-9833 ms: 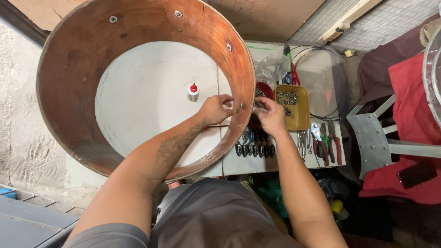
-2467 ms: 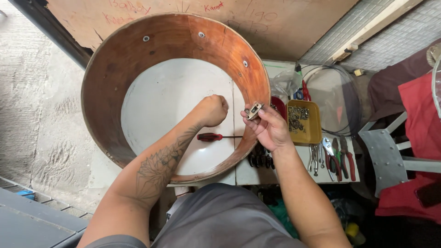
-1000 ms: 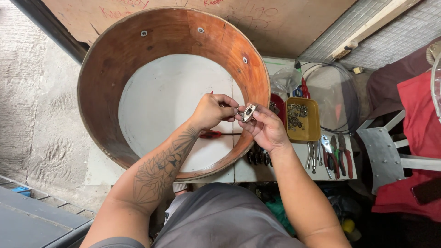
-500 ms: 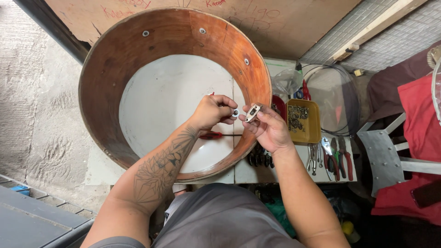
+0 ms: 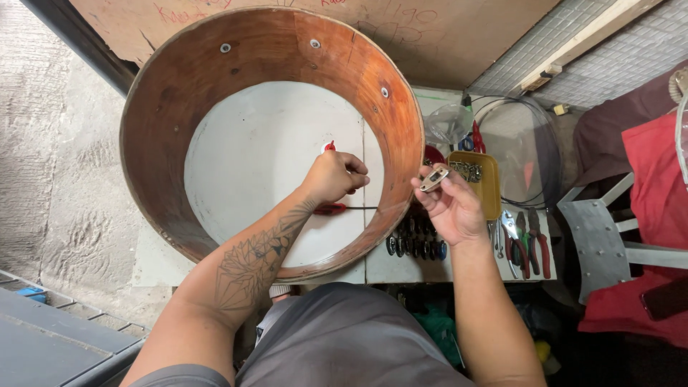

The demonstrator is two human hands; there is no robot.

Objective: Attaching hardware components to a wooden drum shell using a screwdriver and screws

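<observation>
Right hand (image 5: 450,208) pinches a small metal lug (image 5: 434,179) just outside the drum shell's (image 5: 179,115) rim. Left hand (image 5: 334,175) curled inside the shell, fingers closed; contents unclear. Red-handled screwdriver (image 5: 333,208) lies beneath it on the white table (image 5: 258,143). Shell wall separates both hands. Yellow tray (image 5: 489,188) of hardware and pliers (image 5: 527,240) lie right.
</observation>
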